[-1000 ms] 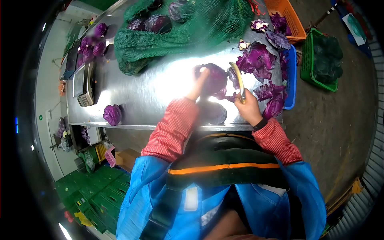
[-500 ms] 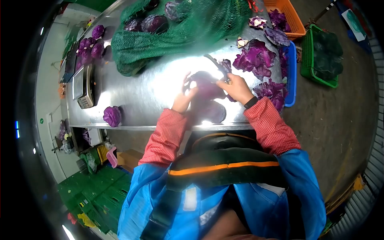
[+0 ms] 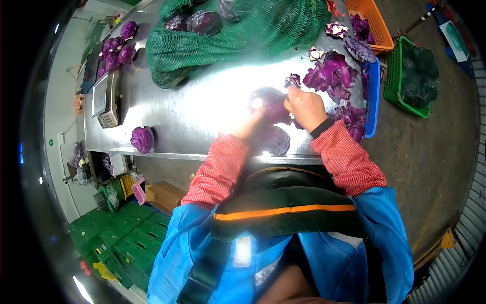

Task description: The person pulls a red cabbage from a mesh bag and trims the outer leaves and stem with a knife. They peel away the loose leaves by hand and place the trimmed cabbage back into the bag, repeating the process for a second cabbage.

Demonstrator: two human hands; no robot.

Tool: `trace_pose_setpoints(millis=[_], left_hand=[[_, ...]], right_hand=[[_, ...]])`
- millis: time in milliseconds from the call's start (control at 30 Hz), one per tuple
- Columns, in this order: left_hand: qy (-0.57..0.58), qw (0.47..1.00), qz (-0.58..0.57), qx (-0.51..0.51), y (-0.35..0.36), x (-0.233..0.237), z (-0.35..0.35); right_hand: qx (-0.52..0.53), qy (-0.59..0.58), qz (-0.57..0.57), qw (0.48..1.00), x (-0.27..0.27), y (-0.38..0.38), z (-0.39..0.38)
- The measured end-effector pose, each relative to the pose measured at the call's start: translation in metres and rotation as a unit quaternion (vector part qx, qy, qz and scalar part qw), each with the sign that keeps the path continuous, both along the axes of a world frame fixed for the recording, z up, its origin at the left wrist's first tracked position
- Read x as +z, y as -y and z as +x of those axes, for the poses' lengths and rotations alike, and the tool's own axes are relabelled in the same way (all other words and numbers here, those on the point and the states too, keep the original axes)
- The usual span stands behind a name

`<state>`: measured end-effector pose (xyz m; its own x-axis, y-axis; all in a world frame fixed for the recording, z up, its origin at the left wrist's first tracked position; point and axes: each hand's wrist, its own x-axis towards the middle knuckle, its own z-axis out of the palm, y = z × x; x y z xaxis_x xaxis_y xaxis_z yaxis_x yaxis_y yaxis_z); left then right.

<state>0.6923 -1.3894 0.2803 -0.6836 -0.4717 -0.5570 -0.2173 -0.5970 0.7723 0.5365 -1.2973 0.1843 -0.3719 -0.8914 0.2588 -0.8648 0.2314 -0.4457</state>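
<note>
A glossy red cabbage [image 3: 276, 105] is between my hands over the steel table [image 3: 192, 114]. My left hand [image 3: 249, 124] grips its left side; glare and blur wash out the fingers. My right hand [image 3: 307, 107] is a closed fist at the cabbage's right side. The knife seen in this fist a moment earlier is now hidden by the hand and cabbage. Just below lies a second, duller cabbage [image 3: 276, 141] near the table's front edge. A small purple leaf piece [image 3: 292, 80] shows above my right fist.
Loose purple leaves [image 3: 331, 76] and a cut stump [image 3: 316, 53] lie right, beside a blue crate [image 3: 373, 101] and an orange crate [image 3: 377, 25]. A green net sack [image 3: 202, 53] holds cabbages. At left are a scale [image 3: 109, 104] and a single cabbage [image 3: 143, 139].
My right hand has turned into a tighter fist, and the dark knife blade has gone out of sight. My left hand has moved right, against the cabbage. The view has shifted slightly.
</note>
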Motion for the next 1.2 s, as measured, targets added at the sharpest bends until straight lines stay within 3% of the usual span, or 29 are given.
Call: trace_pose_setpoints(millis=[100,167,200,300,367,500,633,767,833,900,967,1000,1100,1167,1200], left_hand=[[-0.005,1.0,-0.023,-0.011,0.002,-0.007,0.006],[0.001,0.996,-0.082,-0.034,0.009,-0.03,0.014],[-0.001,0.994,-0.104,-0.04,0.014,-0.043,0.018],[-0.023,0.99,-0.13,-0.047,0.023,-0.067,0.024],[-0.042,0.992,-0.111,-0.043,0.025,-0.064,0.025],[-0.051,0.996,-0.061,-0.041,0.019,-0.043,0.024],[-0.019,0.994,-0.097,-0.057,0.024,-0.061,0.026],[-0.007,0.974,-0.183,-0.135,0.05,-0.106,0.037],[-0.015,0.962,-0.223,-0.158,0.057,-0.112,0.031],[-0.033,0.946,-0.268,-0.179,0.063,-0.116,0.033],[-0.047,0.962,-0.211,-0.169,0.057,-0.104,0.03],[-0.055,0.968,-0.182,-0.163,0.054,-0.1,0.029],[-0.031,0.949,-0.248,-0.194,0.06,-0.109,0.031],[-0.02,0.97,-0.182,-0.161,0.052,-0.094,0.032],[-0.021,0.98,-0.145,-0.137,0.045,-0.079,0.028]], right_hand=[[-0.114,0.105,-0.008,0.988,-0.033,-0.002,-0.027],[-0.177,0.124,0.057,0.975,-0.037,-0.009,-0.04],[-0.158,0.157,0.042,0.974,-0.035,-0.013,-0.041],[-0.075,0.279,0.06,0.955,0.041,-0.015,-0.006],[-0.02,0.237,0.078,0.968,0.032,-0.016,0.003],[-0.007,0.277,0.025,0.96,0.008,-0.021,-0.002],[-0.17,0.178,0.026,0.969,-0.045,-0.027,-0.036],[-0.051,0.216,0.002,0.975,0.034,-0.016,-0.003],[0.008,0.137,0.035,0.99,0.037,-0.01,0.008],[0.015,0.135,0.044,0.99,0.038,-0.006,0.01],[0.026,0.108,0.059,0.992,0.033,-0.005,0.01],[0.012,0.099,0.065,0.993,0.031,-0.005,0.01],[-0.053,0.093,0.033,0.994,0.008,0.0,-0.006],[-0.132,0.177,0.012,0.975,-0.04,-0.001,-0.039],[-0.149,0.173,0.052,0.972,-0.038,-0.006,-0.042]])
